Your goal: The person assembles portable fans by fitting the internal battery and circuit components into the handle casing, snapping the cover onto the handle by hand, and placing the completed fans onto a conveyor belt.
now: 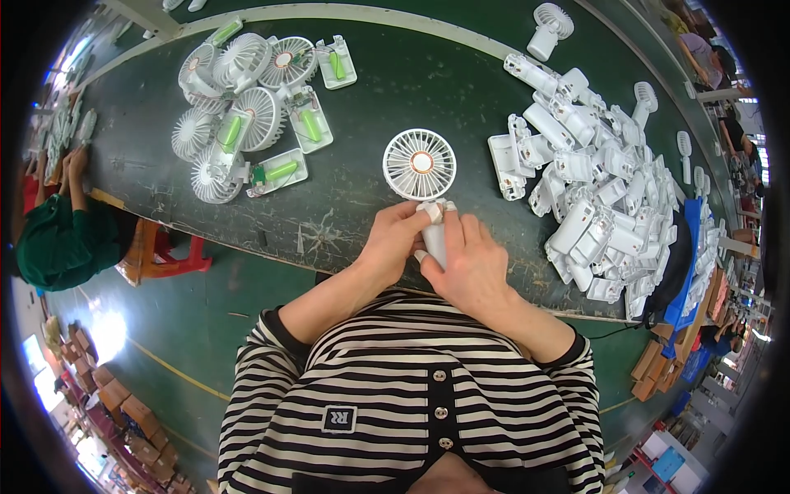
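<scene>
A white handheld fan (pixel 420 165) with a round slatted head lies at the bench's near edge, its head pointing away from me. Both hands close around its handle (pixel 436 241). My left hand (pixel 393 239) presses at the neck with thumb and fingers. My right hand (pixel 471 257) wraps the handle from the other side, its thumb along the lower end. Fingers cover most of the handle, so its inner parts are hidden.
Several fan heads with open handles and green batteries (pixel 281 171) lie at the left. A big heap of white handle shells (pixel 601 173) fills the right, beside a blue bin (pixel 687 280). The dark green bench (pixel 362 123) lies between. A person in green (pixel 70 235) works at far left.
</scene>
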The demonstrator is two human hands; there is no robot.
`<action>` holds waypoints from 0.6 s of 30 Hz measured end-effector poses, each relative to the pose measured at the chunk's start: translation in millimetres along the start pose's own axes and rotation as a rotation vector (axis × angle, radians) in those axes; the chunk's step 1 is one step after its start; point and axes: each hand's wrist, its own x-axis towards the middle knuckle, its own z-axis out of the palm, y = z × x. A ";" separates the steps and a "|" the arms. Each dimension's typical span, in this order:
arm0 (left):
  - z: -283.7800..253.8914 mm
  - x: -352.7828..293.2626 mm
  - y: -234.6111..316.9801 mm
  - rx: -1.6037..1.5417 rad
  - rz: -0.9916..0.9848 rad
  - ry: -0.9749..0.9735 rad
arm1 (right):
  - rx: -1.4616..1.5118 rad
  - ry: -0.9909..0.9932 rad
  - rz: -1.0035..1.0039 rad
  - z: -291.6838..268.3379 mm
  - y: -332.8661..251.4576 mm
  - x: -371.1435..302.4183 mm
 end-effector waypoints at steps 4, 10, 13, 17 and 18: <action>1.5 -0.7 -2.6 0.014 0.031 0.018 | -0.010 -0.011 -0.004 2.9 0.7 -1.3; 1.4 -0.4 -1.6 0.047 0.017 0.015 | -0.066 -0.023 -0.020 2.0 2.2 -1.6; 3.1 0.7 2.2 0.005 -0.031 0.048 | -0.060 -0.017 -0.014 1.6 2.6 -0.9; 6.7 -1.5 5.8 -0.001 -0.055 0.061 | -0.045 -0.009 -0.012 -1.2 5.0 -2.7; 8.1 -3.3 7.3 -0.037 -0.068 0.064 | -0.016 -0.006 -0.035 -3.8 6.5 -4.0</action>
